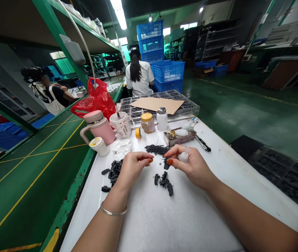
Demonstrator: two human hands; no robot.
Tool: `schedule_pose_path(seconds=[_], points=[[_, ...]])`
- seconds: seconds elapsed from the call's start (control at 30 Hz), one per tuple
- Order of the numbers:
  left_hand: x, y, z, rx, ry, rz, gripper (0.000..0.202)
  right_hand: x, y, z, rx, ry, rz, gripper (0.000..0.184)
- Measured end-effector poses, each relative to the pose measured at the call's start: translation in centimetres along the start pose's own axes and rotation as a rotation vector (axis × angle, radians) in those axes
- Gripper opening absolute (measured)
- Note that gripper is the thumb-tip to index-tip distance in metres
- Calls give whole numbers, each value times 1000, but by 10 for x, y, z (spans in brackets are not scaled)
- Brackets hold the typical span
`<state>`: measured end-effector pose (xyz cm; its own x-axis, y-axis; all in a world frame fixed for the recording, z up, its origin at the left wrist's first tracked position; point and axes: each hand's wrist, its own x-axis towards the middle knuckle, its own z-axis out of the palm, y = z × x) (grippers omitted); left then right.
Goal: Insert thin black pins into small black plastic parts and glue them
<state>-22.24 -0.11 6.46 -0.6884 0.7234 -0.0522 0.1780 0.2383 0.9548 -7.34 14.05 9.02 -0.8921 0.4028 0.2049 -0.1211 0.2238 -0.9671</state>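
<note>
My right hand [194, 166] pinches a small black plastic part [166, 164] between thumb and forefinger. A whitish, translucent small bottle [184, 156] with a narrow tip is tucked among the same hand's fingers. My left hand [133, 168] is closed in a pinch to the left of that part; whatever its fingertips hold is too small to make out. Between and beyond the hands lies a heap of tiny black pieces [157, 149]. Several black plastic parts [166, 182] lie on the white tabletop [185, 217] below the hands. A larger pile of similar parts [115, 170] sits beside my left wrist.
A pink mug [103, 129], patterned cup [121, 125], yellow-lidded jar [147, 123] and white bottle [162, 119] line the back. Right of them are a small box [181, 139] and a cutter knife [203, 143]. Behind stand compartment trays [191, 106] under cardboard [158, 104]. Two people sit farther off.
</note>
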Motion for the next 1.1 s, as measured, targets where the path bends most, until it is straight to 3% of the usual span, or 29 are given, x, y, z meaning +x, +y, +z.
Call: schedule_pose_path(seconds=[0.1, 0.2, 0.53, 0.63, 0.73, 0.83, 0.93, 1.1], points=[[10, -8, 0, 512, 60, 164, 23, 2, 4, 0, -7, 18, 10, 19], [15, -13, 2, 747, -12, 245, 30, 4, 7, -2, -32, 52, 24, 23], [10, -9, 1, 736, 18, 257, 27, 7, 11, -2, -67, 50, 45, 23], [8, -8, 3, 466, 24, 151, 23, 6, 9, -1, -62, 40, 48, 22], [2, -4, 5, -47, -60, -39, 14, 4, 5, -1, -70, 27, 18, 22], [-7, 3, 5, -459, -131, -135, 18, 1, 0, 1, -81, 11, -31, 20], [-12, 8, 5, -648, -165, -183, 22, -3, -3, 3, -80, 8, -59, 16], [-13, 10, 8, -734, -199, -220, 22, -7, -5, 4, -99, 20, -99, 12]])
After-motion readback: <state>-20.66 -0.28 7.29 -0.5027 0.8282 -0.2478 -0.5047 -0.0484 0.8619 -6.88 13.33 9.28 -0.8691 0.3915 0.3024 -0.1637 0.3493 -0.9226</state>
